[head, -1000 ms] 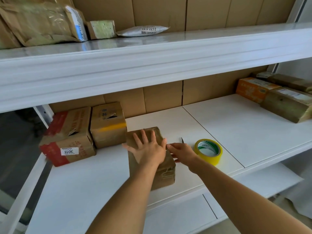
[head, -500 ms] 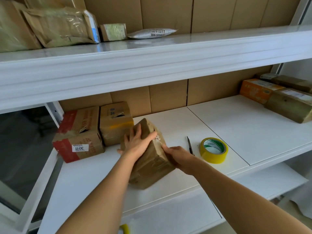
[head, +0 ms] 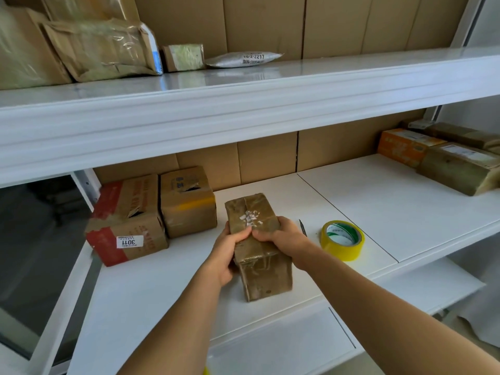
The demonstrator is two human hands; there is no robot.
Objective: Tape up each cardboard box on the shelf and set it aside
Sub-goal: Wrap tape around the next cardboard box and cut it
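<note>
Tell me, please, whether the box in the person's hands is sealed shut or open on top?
Shut: the held box has glossy tape across its closed top, with torn label scraps; no flap stands up.

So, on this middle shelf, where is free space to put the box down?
The widest bare patch is the right shelf panel, between the yellow tape roll and the boxes at far right. A smaller one lies along the front edge, left of the box both hands hold. It is crowded at back left, around the two torn boxes.
</note>
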